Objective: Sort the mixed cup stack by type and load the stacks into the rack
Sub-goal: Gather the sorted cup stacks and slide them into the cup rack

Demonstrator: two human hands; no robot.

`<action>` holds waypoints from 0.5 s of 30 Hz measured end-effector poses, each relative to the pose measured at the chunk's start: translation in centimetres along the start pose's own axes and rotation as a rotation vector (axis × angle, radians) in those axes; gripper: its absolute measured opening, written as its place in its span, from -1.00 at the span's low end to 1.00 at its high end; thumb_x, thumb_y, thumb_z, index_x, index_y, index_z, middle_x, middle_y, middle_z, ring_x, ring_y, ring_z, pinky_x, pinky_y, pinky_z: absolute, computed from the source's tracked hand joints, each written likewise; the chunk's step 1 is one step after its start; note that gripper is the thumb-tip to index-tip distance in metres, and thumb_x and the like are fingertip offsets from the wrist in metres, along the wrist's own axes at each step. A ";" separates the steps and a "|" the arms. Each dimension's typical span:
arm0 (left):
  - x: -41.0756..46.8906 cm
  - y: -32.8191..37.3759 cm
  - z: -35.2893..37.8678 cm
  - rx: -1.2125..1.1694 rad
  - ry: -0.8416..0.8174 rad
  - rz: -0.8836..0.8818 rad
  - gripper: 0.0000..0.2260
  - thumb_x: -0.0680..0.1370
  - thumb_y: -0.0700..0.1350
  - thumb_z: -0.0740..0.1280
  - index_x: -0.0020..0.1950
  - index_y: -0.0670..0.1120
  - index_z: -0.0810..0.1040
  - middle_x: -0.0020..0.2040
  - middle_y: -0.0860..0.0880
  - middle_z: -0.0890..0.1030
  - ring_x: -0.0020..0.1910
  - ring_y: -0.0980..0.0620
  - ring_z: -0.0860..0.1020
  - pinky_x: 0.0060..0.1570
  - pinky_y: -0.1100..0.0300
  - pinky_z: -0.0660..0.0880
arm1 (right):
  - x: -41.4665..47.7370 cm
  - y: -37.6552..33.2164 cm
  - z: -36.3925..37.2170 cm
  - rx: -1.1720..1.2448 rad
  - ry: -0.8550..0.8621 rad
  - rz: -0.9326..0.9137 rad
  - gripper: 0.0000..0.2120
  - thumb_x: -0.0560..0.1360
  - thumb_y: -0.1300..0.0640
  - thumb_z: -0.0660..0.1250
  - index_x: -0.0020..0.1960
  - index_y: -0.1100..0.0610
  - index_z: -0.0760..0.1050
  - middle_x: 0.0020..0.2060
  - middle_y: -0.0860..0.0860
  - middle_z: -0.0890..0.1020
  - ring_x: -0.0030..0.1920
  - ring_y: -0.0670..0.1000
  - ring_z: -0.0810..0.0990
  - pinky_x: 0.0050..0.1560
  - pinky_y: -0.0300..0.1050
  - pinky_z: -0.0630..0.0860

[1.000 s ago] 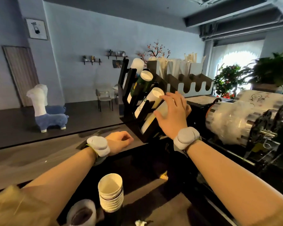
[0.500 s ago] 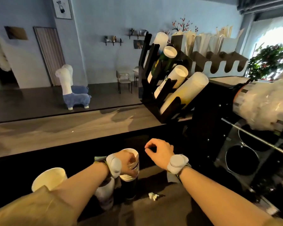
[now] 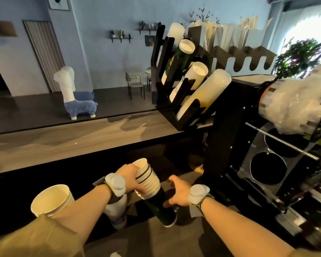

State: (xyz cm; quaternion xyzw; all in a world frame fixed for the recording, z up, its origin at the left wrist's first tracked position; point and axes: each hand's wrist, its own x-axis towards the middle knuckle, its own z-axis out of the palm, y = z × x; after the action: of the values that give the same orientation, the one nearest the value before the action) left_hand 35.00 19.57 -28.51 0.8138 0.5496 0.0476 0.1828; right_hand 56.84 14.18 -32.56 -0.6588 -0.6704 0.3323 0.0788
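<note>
Here the left hand (image 3: pixel 130 179) gripped the tilted stack (image 3: pixel 150 190); right fingers (image 3: pixel 171 182) were spread wide beside it, so the cups could topple.

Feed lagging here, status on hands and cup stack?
Left hand gripping white cups atop tilted stack. Right hand open beside dark cups. Rack path clear.

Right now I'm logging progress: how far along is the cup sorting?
Done: the rack already holds several stacks. In hand: the left hand grips the mixed stack, the right hand reaching for its dark lower cups. Left: separating and loading it, plus a white cup nearby.
</note>
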 end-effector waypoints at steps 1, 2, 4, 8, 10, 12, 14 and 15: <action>-0.1 0.0 -0.3 -0.072 0.005 0.005 -0.57 0.17 0.18 0.58 -0.22 -0.12 0.62 -0.24 -0.04 0.67 -0.18 0.00 0.65 -0.18 0.11 0.58 | -0.1 0.1 0.1 0.002 -0.035 0.009 0.01 0.25 -0.10 0.60 0.50 -0.01 0.08 0.35 0.10 0.45 0.19 0.16 0.55 -0.03 -0.02 0.59; -0.2 0.0 -0.6 -0.153 0.009 0.018 -0.52 0.13 0.18 0.59 -0.20 -0.16 0.65 -0.22 -0.07 0.70 -0.16 -0.01 0.67 -0.14 0.05 0.60 | -0.1 0.2 0.2 0.004 -0.060 0.015 0.07 0.23 -0.11 0.60 0.53 -0.03 0.02 0.36 0.12 0.43 0.20 0.18 0.54 -0.01 0.00 0.59; -0.4 0.0 -1.1 -0.311 0.030 0.054 -0.55 0.12 0.13 0.62 -0.16 -0.12 0.69 -0.20 -0.04 0.72 -0.15 0.05 0.68 -0.07 0.06 0.61 | -0.3 0.3 0.4 0.016 -0.068 0.003 0.11 0.22 -0.10 0.62 0.54 0.03 0.01 0.39 0.12 0.40 0.26 0.19 0.50 0.11 0.04 0.57; -1.0 0.0 -2.1 -0.512 0.060 0.073 -0.46 0.02 0.20 0.60 -0.11 -0.04 0.70 -0.16 0.04 0.73 -0.12 0.12 0.68 -0.01 0.14 0.61 | -0.5 0.3 0.2 0.077 0.007 -0.005 -0.03 0.24 -0.02 0.61 0.46 0.16 0.15 0.33 0.10 0.43 0.29 0.17 0.47 0.19 0.04 0.52; -1.3 -0.1 -2.4 -0.583 0.084 0.067 -0.47 -0.01 0.22 0.57 -0.14 0.00 0.68 -0.19 0.10 0.72 -0.15 0.17 0.68 -0.08 0.24 0.59 | -0.7 0.1 0.0 0.085 0.085 -0.019 -0.10 0.21 0.00 0.61 0.39 0.10 0.20 0.25 0.11 0.48 0.19 0.16 0.52 0.15 0.12 0.54; -1.4 -0.2 -2.7 -0.660 0.125 0.055 -0.53 0.01 0.17 0.57 -0.16 0.02 0.66 -0.24 0.16 0.71 -0.18 0.22 0.67 -0.15 0.33 0.55 | -0.9 -0.1 -0.4 0.046 0.182 -0.031 -0.10 0.14 -0.08 0.60 0.35 0.01 0.23 0.18 0.07 0.46 0.16 0.15 0.50 0.11 0.13 0.55; -1.2 -0.5 -3.1 -0.727 0.160 0.033 -0.60 0.08 0.06 0.60 -0.15 -0.01 0.66 -0.25 0.14 0.71 -0.19 0.19 0.68 -0.14 0.31 0.55 | -1.2 -0.3 -1.0 -0.012 0.259 -0.045 -0.08 0.12 -0.20 0.59 0.35 -0.05 0.24 0.16 0.02 0.43 0.18 0.13 0.42 0.12 0.06 0.51; -1.0 -0.8 -3.3 -0.751 0.185 0.010 -0.66 0.14 -0.01 0.61 -0.15 -0.02 0.66 -0.26 0.12 0.72 -0.18 0.15 0.68 -0.11 0.26 0.56 | -1.4 -0.5 -1.3 -0.020 0.298 -0.050 -0.08 0.11 -0.27 0.57 0.35 -0.08 0.26 0.16 0.00 0.41 0.19 0.12 0.40 0.14 0.04 0.49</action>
State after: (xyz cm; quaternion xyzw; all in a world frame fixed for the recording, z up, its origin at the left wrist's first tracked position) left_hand 33.00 19.72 -25.56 0.6851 0.5042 0.3195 0.4176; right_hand 57.32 13.32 -30.84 -0.6848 -0.6707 0.2219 0.1790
